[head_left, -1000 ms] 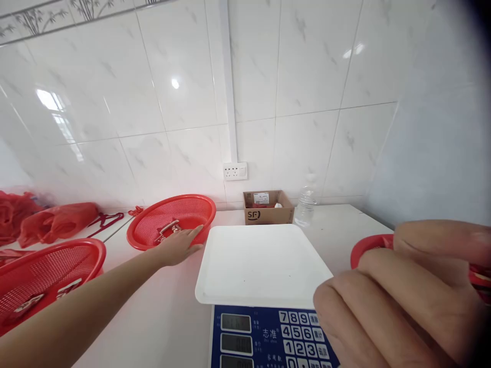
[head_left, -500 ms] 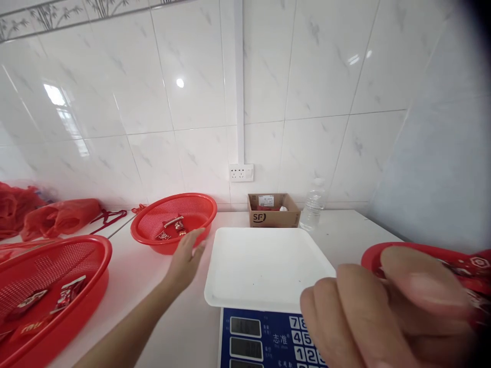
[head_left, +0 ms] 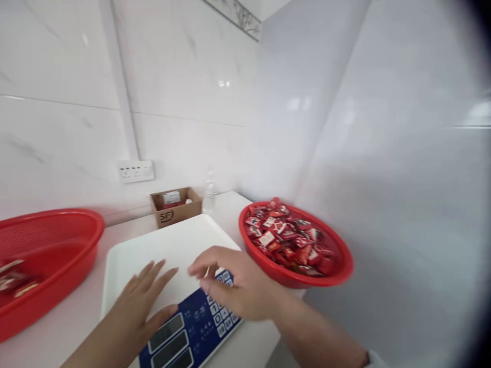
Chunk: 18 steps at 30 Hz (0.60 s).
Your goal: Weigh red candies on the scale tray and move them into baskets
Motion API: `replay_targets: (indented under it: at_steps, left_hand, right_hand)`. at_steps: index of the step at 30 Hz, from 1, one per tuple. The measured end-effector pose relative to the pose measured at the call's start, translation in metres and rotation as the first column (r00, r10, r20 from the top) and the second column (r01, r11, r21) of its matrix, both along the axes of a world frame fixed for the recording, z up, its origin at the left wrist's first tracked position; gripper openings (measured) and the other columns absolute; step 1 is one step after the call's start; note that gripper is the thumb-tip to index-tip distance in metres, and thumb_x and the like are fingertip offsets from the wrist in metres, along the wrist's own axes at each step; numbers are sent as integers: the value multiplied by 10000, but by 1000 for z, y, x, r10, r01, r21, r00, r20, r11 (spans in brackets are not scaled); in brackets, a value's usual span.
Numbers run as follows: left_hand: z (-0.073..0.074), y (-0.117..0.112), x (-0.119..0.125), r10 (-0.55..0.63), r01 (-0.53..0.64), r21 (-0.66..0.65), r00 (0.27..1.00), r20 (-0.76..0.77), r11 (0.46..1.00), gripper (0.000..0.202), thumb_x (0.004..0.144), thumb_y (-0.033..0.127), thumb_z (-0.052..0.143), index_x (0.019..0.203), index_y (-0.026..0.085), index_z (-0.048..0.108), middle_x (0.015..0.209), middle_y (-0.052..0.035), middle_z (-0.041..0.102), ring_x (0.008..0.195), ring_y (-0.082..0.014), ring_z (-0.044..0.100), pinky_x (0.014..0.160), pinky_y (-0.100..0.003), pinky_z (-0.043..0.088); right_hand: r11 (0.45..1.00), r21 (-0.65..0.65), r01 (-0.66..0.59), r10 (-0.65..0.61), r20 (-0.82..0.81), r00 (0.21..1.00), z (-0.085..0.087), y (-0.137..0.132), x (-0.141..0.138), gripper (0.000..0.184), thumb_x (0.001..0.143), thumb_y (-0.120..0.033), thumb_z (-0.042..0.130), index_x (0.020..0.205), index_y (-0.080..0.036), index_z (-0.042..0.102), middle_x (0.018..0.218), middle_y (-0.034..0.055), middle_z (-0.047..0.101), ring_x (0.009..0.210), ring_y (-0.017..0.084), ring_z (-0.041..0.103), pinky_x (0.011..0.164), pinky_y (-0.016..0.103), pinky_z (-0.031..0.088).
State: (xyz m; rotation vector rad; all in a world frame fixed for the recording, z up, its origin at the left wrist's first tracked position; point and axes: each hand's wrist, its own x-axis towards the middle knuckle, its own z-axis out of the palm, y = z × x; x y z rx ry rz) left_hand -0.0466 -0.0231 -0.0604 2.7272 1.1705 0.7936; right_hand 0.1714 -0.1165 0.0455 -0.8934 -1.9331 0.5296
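Scale (head_left: pixel 199 317) w/ white tray (head_left: pixel 164 250) sits on table (head_left: pixel 226 209), L hand (head_left: pixel 132 309) spread-fingered over tray's 7 o'clock side, R hand (head_left: pixel 245 286) over keypad (head_left: pixel 226 319), half-curled w/ gap betw. thumb & fingers. From tray, full basket (head_left: pixel 347 266) heaped w/ red pkts (head_left: pixel 286 237) is at 3 o'clock, other basket (head_left: pixel 90 227) w/ few pkts (head_left: pixel 15 281) at 9, SF box (head_left: pixel 178 212) at 12, clear btl (head_left: pixel 209 197) at 1.

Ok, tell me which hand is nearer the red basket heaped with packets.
Right. The right hand is just left of the red basket, above the number keys; the left hand is farther left, partly over the white tray.
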Motion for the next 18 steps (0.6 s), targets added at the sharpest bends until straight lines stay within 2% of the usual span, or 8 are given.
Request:
replay_targets:
  at_steps: [2,5,7,9,11,13,15,18]
  left_hand:
    - [-11,11,-6,-40,40,29,999,6,999,499,792,556,438,1276,436,445,1363,33,455,1278,-297,368,985,-527,380]
    - [-21,17,-9,-53,51,35,997,48,998,494,817,539,395,1299,433,414,1365,52,449,1299,-283,336,997,-525,373]
    - [-21,15,-7,-55,54,15,995,85,998,488,820,532,391,1293,418,429,1355,52,463,1297,-277,341,992,-507,389]
    - [-17,12,-5,-56,58,-16,993,101,998,488,824,526,396,1287,385,447,1352,38,469,1298,-274,340,994,-494,393]
    - [-13,9,-4,-45,49,-42,995,95,998,490,831,521,399,1289,352,453,1360,22,461,1304,-273,328,1006,-491,377]
    - [-9,7,-4,-27,31,-57,997,78,998,493,835,525,402,1290,341,451,1373,16,446,1311,-270,316,1013,-493,366]
    - [-7,7,-5,-13,17,-60,998,66,998,497,829,538,407,1286,349,451,1377,23,439,1316,-266,306,1016,-494,363]
    - [-5,8,-7,-13,15,-53,999,52,998,506,821,554,409,1284,354,453,1377,29,438,1324,-263,289,1019,-491,363]
  right_hand:
    - [962,-96,255,-242,125,962,-6,5,37,255,795,-158,491,1016,-221,599,1015,42,647,829,135,607,732,288,509]
    - [837,-89,540,-487,330,809,-8,9,97,346,823,-190,453,1148,-236,561,1209,67,567,1097,194,527,938,366,416]
    - [768,-140,626,-487,508,710,-11,12,131,430,812,-258,490,1241,-239,507,1292,82,507,1171,236,473,992,401,362]
    - [745,-233,625,-329,687,648,-20,17,154,610,751,-304,573,1334,-232,413,1396,88,395,1283,271,343,1050,419,282]
    - [667,-292,685,-198,817,541,-32,23,167,763,705,-393,623,1391,-267,314,1492,72,210,1361,318,145,1083,508,145]
    - [628,-258,735,-151,885,440,-45,29,170,790,716,-437,603,1410,-282,260,1518,64,104,1372,340,22,1061,584,50]
    - [632,-176,755,-177,915,362,-54,34,168,769,732,-431,587,1410,-281,257,1520,64,90,1369,348,6,1036,617,64]
    - [664,-26,747,-276,921,277,-59,36,168,731,707,-373,628,1371,-306,331,1497,58,193,1337,358,128,999,587,212]
